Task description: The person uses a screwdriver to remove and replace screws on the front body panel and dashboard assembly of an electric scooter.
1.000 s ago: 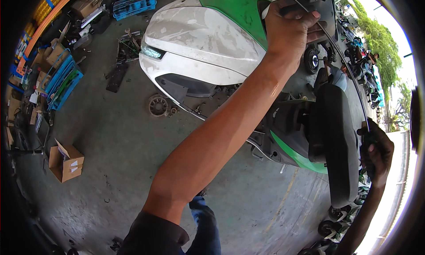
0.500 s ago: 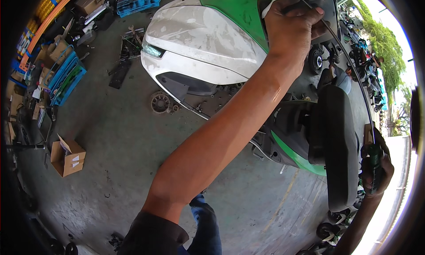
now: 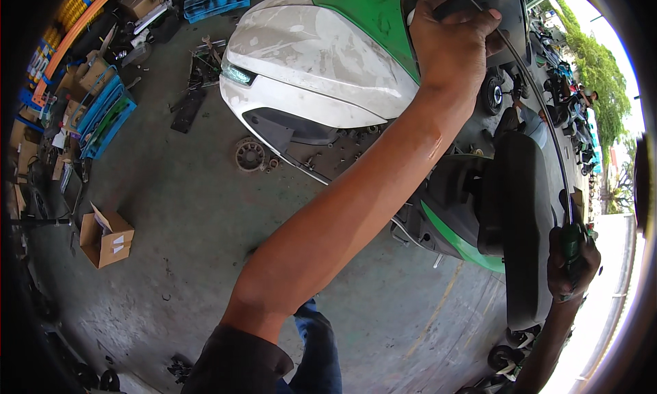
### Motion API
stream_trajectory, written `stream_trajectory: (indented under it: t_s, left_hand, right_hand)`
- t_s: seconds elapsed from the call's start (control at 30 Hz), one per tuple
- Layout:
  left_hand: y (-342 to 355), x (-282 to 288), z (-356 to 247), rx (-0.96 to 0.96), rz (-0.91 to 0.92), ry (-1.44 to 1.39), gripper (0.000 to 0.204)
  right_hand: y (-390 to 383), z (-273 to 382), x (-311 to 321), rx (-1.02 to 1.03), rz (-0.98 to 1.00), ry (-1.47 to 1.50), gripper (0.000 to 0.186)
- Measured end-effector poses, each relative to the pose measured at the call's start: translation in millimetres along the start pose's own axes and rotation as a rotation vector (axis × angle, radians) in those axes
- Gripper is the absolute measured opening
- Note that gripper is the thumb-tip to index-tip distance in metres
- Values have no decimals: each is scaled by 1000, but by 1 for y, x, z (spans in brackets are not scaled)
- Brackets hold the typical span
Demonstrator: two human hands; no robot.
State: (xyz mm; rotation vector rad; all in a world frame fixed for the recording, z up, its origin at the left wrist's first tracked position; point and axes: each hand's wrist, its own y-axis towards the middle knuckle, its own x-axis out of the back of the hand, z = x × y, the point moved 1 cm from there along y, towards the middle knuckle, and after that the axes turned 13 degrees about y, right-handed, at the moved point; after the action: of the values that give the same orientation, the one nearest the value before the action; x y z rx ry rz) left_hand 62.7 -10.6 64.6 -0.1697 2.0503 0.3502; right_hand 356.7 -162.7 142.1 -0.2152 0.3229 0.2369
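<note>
My left hand reaches up to the far right of the scooter's dirty white and green body panel. Its fingers are closed round the far part of a long, thin, dark shaft, which passes by the thumb. The shaft runs down to a green handle, and together they look like a long screwdriver. Round that handle, at the right edge, my right hand is wrapped, beside the scooter's black seat. The shaft's far tip is hidden among dark parts near the top.
On the floor lie a round metal hub, loose small parts and an open cardboard box. Blue crates and clutter line the left side. A person sits low beyond the scooter, near a row of parked scooters.
My right hand has shifted slightly left with the green handle, closer to the seat, and the shaft has swung with it. My left hand keeps its hold.
</note>
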Motion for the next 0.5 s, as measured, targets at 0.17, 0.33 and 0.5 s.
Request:
stream_trajectory:
  t_s: [0.17,0.33,0.5]
  left_hand:
    - [-17,-26,-3,-21,-212,0,52]
    - [-25,-29,0,75,-112,21,45]
    - [-26,-17,-7,106,-60,-38,43]
  right_hand:
    - [-2,24,-57,111,100,-1039,64]
    - [-9,17,-63,327,-17,-1226,81]
    - [-45,2,-23,-14,-84,-616,83]
